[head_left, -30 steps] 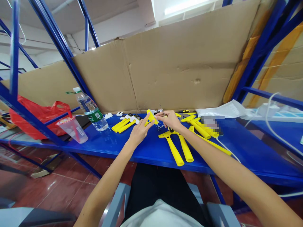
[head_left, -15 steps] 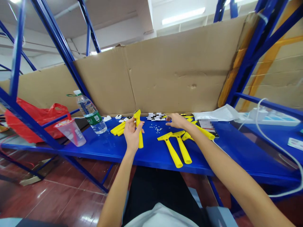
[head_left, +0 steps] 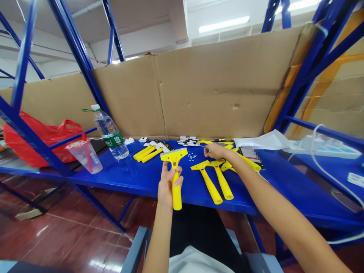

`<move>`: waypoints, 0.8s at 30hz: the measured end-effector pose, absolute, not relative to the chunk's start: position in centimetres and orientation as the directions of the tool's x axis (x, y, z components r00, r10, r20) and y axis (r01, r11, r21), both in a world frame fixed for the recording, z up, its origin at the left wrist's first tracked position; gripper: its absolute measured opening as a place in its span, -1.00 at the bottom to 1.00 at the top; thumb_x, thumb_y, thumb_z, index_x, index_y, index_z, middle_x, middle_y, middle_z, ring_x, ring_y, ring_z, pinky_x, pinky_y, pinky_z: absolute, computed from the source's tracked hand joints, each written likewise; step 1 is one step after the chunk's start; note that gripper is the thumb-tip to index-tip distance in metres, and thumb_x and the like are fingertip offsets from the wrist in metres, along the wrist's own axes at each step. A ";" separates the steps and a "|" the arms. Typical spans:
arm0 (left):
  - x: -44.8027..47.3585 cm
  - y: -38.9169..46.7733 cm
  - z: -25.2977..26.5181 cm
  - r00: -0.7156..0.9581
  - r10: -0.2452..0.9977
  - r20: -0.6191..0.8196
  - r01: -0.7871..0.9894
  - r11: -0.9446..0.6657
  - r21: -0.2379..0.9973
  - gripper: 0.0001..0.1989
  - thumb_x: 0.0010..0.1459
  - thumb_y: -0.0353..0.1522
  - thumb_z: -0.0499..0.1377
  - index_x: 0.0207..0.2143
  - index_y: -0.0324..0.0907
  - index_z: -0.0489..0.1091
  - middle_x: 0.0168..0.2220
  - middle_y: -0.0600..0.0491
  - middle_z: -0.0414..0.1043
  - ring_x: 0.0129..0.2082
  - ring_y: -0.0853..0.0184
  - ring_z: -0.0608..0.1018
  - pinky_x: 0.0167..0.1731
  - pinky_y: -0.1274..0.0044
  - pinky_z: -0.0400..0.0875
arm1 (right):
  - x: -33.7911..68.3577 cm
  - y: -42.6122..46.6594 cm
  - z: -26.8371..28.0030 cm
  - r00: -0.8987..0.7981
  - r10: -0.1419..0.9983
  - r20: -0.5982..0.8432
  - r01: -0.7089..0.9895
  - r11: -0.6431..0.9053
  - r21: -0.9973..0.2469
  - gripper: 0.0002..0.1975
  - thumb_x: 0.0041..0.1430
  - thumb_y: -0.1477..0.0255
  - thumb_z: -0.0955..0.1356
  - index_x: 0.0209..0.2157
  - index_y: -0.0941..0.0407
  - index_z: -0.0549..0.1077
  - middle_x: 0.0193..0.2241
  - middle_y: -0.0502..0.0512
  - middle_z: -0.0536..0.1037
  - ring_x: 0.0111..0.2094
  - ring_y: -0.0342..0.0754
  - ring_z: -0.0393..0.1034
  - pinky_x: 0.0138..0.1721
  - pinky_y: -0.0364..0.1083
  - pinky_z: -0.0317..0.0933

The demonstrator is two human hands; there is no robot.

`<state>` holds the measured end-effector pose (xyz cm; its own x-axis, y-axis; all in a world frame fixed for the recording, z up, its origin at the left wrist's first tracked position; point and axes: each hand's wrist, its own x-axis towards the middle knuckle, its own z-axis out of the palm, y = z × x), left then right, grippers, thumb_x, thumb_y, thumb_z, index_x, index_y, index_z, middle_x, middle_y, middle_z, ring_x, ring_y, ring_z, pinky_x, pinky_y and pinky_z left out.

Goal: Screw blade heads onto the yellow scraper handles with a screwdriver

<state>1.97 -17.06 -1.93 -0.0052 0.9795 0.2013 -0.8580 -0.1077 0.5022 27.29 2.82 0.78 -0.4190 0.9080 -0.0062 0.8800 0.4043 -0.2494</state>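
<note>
My left hand (head_left: 165, 187) is closed around the handle of a yellow scraper (head_left: 176, 195), which it holds up over the table's front edge, broad head upward with a pale strip along the top. Out over the table, my right hand (head_left: 216, 151) is in a pinch; a thin metal tool (head_left: 201, 145) pokes out from its fingertips to the left. Beside that hand lie small white bits (head_left: 192, 156), loose on the blue tabletop. Several yellow scrapers (head_left: 212, 186) rest below and under my right forearm. Farther left are more scrapers (head_left: 145, 152) with black-and-white heads.
A stack of white-and-black pieces (head_left: 188, 141) lies by the cardboard wall (head_left: 204, 91). To the left stand a water bottle (head_left: 113, 140) and a plastic cup (head_left: 87, 155), with a red bag (head_left: 42, 142) behind. A phone (head_left: 251, 156) and clear plastic bag (head_left: 261, 141) lie right.
My left hand has drawn the scraper nearer and turned it so its broad head faces me. My right hand has shifted only slightly and keeps its pinch.
</note>
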 end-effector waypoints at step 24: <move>1.7 -17.1 -1.7 -0.055 0.990 0.133 -0.807 -0.123 0.578 -0.48 0.18 -0.50 0.43 0.12 0.09 0.45 0.16 -0.01 0.44 -0.10 0.39 0.60 -0.44 0.72 0.35 | 25.3 1.7 0.7 -0.576 0.812 0.094 0.731 0.563 -0.385 -0.89 0.30 0.44 0.51 -0.14 0.11 0.61 -0.15 0.15 0.73 -0.18 0.02 0.62 -0.14 -0.11 0.38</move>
<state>1.70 -17.15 -1.67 -0.0551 0.9896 0.1330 -0.8070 -0.1226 0.5777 25.35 1.68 0.69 -0.5764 0.8118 0.0936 0.7308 0.5634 -0.3854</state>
